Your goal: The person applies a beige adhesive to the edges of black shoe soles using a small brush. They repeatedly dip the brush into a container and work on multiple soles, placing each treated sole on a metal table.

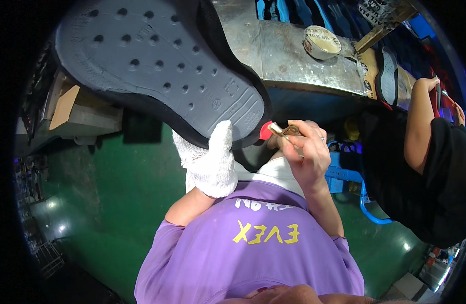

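Looking down past a purple shirt [253, 248], the view is taking in a glossy green floor [116, 192] that is catching spots of light at the lower left, while a worn metal workbench [299, 61] is running across the top, its surface scratched and stained. On that bench a round tin [321, 42] is sitting open, showing a pale, cream-coloured inside; what it is holding cannot be told. Further right on the bench a second dark shoe sole [387, 76] is lying sole-up, and a person in black [435, 172] is standing beside it with a bare arm raised to the bench edge. A blue plastic frame [347, 175] is showing low between the two people, and a cardboard box [65, 106] is resting on a ledge at the left. Filling the upper left, very near the camera and well above the floor, a large grey shoe sole [157, 66] is being held up with its underside facing the viewer: it is showing rows of round dimples, a ribbed patch at the heel end, and a black rim running round its edge. The left hand [212, 162], wrapped in a white cloth glove, is gripping the sole's heel end from below, thumb pressed against the rim. The right hand [306, 152], bare, is pinching a small brush [281, 130] closed between its fingers, the tip touching the sole's black edge just beside a bit of red [266, 130]
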A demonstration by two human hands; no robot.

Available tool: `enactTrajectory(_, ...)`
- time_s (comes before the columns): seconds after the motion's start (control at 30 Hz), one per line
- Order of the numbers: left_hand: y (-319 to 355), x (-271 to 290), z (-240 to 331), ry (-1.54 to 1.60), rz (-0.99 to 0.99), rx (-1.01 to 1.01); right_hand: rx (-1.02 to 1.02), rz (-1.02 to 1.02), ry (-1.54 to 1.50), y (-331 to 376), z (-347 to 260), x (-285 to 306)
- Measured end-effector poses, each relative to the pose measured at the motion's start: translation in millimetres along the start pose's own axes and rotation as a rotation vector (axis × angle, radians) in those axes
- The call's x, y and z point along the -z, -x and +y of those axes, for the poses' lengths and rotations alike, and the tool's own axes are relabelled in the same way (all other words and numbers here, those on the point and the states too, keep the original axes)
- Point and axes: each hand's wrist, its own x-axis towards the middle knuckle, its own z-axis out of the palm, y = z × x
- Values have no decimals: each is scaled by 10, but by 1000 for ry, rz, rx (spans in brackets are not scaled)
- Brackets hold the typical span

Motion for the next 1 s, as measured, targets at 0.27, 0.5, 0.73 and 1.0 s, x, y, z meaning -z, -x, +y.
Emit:
enactTrajectory(0.27,-19,-14,-21,34,-15,35,-63,39,32,-1,12,78)
enactTrajectory(0.5,-1,-55,31,203,-72,52,47,-107,129,-45,-71,73)
enactTrajectory(0.73,-82,-85,-28,195,-82,33,-24,-136,-149,51,-97,84)
enactTrajectory(1.0,-73,-136,-22,248,-61,62,-52,-52,-136,99,-66,65)
